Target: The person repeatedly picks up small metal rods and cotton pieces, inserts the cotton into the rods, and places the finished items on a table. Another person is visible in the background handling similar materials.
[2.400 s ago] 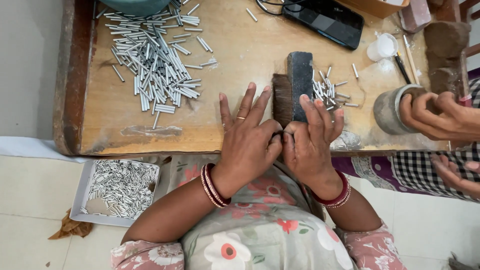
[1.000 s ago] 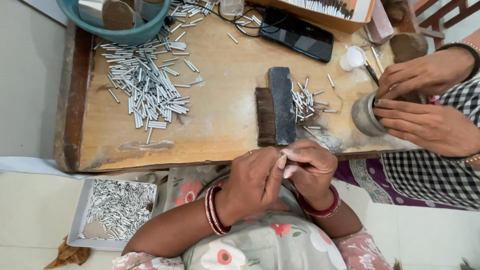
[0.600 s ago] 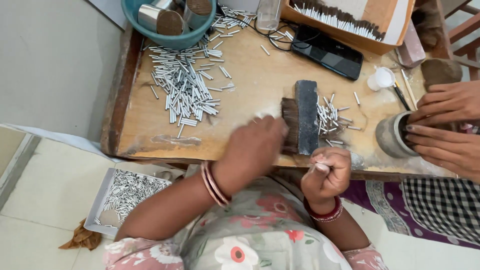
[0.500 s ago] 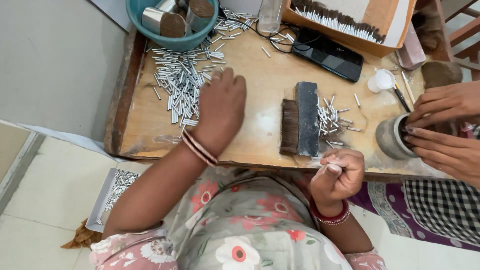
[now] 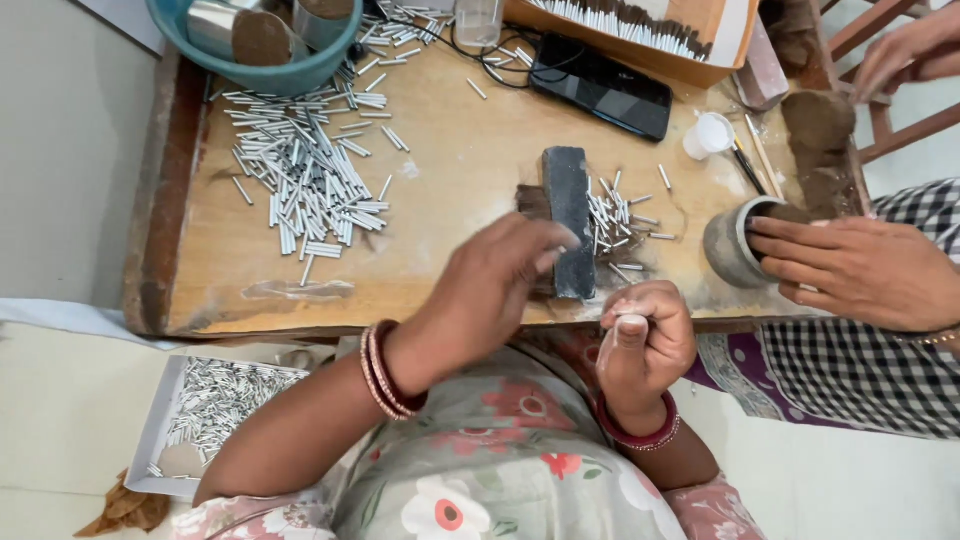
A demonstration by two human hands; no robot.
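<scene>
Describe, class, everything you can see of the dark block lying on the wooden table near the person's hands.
The dark block is a long, narrow, grey-black slab with a rough, stone-like face, lying flat and roughly upright in the picture on the wooden table. A brown, fibrous-looking piece sits against its left side, and small silver tubes lie scattered to its right. The left hand, blurred, covers part of its lower end; whether it touches cannot be told.

- person's hands: two, left hand, right hand
- co-worker's hands: two, one on grey pot, one at top right
- dark block: one
- black phone: one
- teal basin: one
- white tray: one
- small metal tubes: too many to count
</scene>
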